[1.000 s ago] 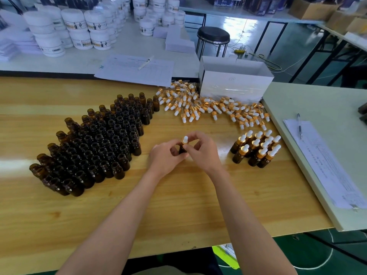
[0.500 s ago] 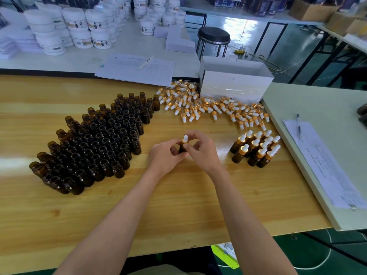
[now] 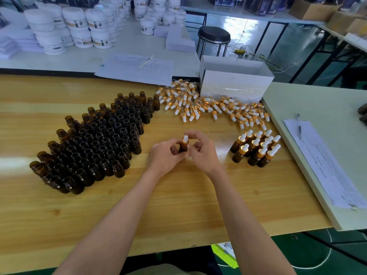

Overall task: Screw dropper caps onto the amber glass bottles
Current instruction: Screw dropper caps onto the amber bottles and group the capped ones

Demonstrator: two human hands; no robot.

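**One bottle held between both hands at the middle of the worktop**

The left hand (image 3: 165, 155) grips an upright amber bottle (image 3: 183, 149) low on its body, thumb and fingers curled round the glass. A dropper cap (image 3: 185, 140) with a white bulb and a gold collar sits on the bottle's neck. The right hand (image 3: 202, 153) is just beside it, with the forefinger arched over the bulb and the thumb near the collar. Whether those fingertips actually touch the cap cannot be made out. The two hands are close together, with only the bottle between them, above the wooden worktop (image 3: 178, 205); whether the bottle's base rests on the wood is hidden.

To the left stands a dense block of uncapped bottles (image 3: 95, 143), all upright with open mouths, running diagonally away from the person. To the right, near the worktop's edge, is a small cluster of capped bottles (image 3: 256, 150), set tightly together and each topped with a white bulb.

Beyond the hands, a heap of loose caps (image 3: 208, 108) lies scattered in a band from the far end of the uncapped block across to the right edge. A white box (image 3: 236, 82) stands right behind this heap.

A paler worktop (image 3: 317, 104) adjoins on the right and carries a printed sheet (image 3: 325, 169) with a pen (image 3: 299, 126) lying on it. A further white worktop (image 3: 69, 58) at the back holds stacked white jars (image 3: 79, 26) and another sheet of paper (image 3: 137, 69). A black stool (image 3: 214, 35) stands behind the box.
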